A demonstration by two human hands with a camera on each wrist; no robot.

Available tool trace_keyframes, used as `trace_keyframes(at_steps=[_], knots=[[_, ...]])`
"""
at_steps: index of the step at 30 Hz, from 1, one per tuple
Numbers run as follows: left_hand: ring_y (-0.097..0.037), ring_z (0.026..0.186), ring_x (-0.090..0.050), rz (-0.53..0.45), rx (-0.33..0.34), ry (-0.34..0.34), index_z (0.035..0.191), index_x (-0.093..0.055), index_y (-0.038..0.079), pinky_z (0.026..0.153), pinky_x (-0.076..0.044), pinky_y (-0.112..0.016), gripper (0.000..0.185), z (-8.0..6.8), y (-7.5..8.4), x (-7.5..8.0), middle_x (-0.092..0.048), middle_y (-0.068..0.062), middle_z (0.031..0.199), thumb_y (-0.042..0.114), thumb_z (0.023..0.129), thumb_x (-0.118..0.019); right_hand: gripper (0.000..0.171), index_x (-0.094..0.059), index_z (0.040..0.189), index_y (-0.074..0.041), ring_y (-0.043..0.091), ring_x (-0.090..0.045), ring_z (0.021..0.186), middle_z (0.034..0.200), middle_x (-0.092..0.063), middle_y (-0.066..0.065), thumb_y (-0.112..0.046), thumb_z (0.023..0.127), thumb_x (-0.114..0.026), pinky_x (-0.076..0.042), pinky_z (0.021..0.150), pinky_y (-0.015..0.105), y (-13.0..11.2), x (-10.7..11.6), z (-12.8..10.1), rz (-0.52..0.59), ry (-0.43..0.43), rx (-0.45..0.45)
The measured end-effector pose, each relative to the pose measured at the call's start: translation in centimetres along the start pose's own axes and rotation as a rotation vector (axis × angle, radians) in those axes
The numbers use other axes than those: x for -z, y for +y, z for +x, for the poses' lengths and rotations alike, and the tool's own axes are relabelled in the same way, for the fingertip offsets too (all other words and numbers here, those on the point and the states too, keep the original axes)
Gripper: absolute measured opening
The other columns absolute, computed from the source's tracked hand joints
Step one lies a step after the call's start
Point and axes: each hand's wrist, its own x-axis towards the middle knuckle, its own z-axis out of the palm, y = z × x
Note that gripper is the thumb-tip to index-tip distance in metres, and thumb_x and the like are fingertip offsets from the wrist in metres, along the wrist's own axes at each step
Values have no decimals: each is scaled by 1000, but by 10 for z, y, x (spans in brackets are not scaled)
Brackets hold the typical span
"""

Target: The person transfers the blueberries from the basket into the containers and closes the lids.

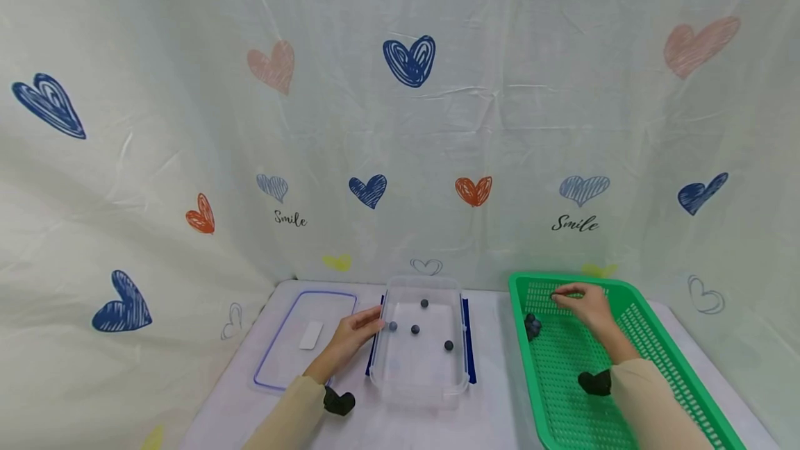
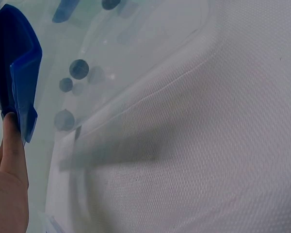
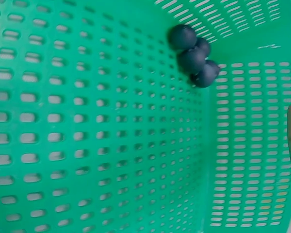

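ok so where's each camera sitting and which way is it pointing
Head: sits high, facing forward and down at the table; shows both sleeved arms, the left hand at the clear container, the right hand over the green basket.
Left wrist: sits low beside the container's wall, looking along the white tablecloth; only the left hand's fingers show, touching a blue clip.
Right wrist: looks down into the basket at a clump of dark balls; a sliver of finger shows at the right edge.
Shared: head and left wrist both show the container's balls; head and right wrist both show the basket clump.

Clear box (image 1: 419,373): open, lidless, upright at table centre; four dark balls (image 1: 415,329) scattered inside.
Green basket (image 1: 650,325): slotted, at right; dark balls (image 1: 532,326) clustered in far-left corner.
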Motion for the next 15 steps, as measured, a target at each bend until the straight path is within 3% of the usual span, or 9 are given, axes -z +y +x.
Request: trace_keyframes(at_steps=[5, 15], knots=[[-34, 132, -50, 4, 8, 4, 143, -49, -3, 107, -45, -39, 57, 0, 0, -1, -51, -22, 144, 26, 98, -67, 33, -67, 114, 7, 24, -66, 92, 116, -64, 26, -21, 95, -69, -53, 90, 58, -10, 4, -3, 17, 13, 8], [-34, 132, -49, 11, 10, 5, 144, -49, -2, 108, -43, -41, 56, -1, 2, -1, -50, -22, 145, 25, 98, -66, 42, -66, 117, 6, 43, -61, 107, 126, -57, 29, -29, 95, -70, -49, 91, 61, -31, 13, -8, 26, -6, 28]])
